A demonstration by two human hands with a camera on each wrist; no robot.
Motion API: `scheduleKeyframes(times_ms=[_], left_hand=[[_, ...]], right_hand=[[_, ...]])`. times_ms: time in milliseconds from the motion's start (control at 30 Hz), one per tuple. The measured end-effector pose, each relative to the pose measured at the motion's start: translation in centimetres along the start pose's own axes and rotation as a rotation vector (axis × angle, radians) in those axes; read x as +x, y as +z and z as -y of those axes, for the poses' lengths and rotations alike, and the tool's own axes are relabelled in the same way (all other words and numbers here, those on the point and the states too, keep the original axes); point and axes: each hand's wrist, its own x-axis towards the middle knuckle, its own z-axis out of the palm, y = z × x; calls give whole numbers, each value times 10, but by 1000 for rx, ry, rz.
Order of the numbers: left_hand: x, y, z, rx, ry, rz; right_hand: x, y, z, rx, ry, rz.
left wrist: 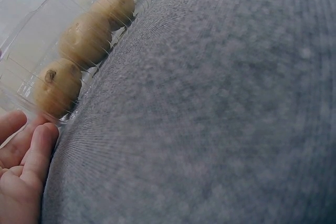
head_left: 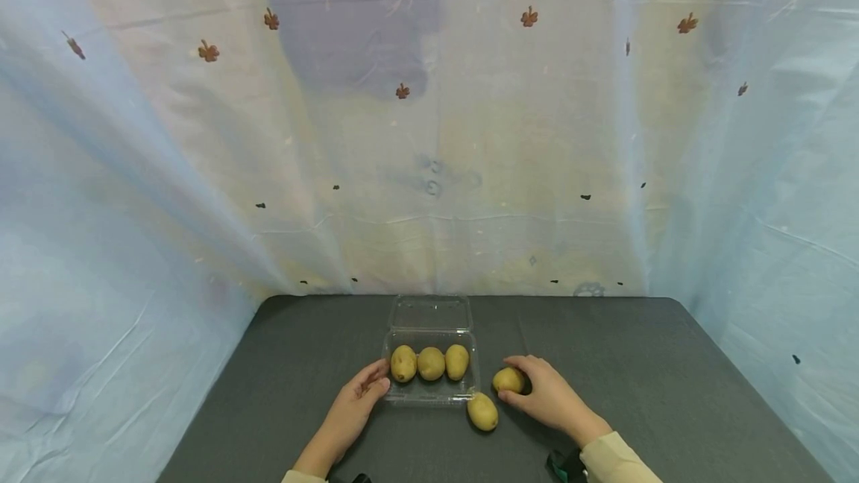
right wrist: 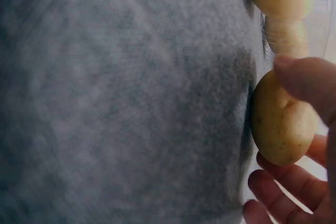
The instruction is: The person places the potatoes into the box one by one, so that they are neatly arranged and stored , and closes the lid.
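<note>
A clear plastic container [head_left: 429,398] lies with its lid [head_left: 432,313] folded back, and a row of 3 potatoes [head_left: 431,364] sits inside. My left hand [head_left: 352,401] touches the container's left side, its fingers fairly straight; the left wrist view shows the fingertips [left wrist: 44,132] at the corner by the nearest potato [left wrist: 58,88]. To the right of the container, my right hand [head_left: 552,397] holds a potato [head_left: 508,380] between thumb and fingers, low at the table. In the right wrist view the thumb lies over this potato [right wrist: 282,124]. Another loose potato [head_left: 482,412] rests by the container's front right corner.
The dark grey table [head_left: 604,341] spreads out on both sides of the container. Behind it and at the sides hangs a pale patterned curtain [head_left: 470,133]. A dark object with some green [head_left: 564,464] is by the right sleeve [head_left: 614,457].
</note>
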Motion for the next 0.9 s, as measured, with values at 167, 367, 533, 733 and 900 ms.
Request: scheduleKeyframes(times_ms=[167,367,533,733,900], left_hand=[[-1,0,0,-8,11,2],[0,-1,0,-31,4,8],[-1,-1,-1,-40,0,17],[1,0,3,-32,-1,4],[1,-1,2,-24,2,-2]], right_hand=[[0,0,0,6,31,27],[1,0,0,18,40,25],[2,1,1,13,44,14],[1,1,2,6,57,1],[3,-4,4,6,93,-64]])
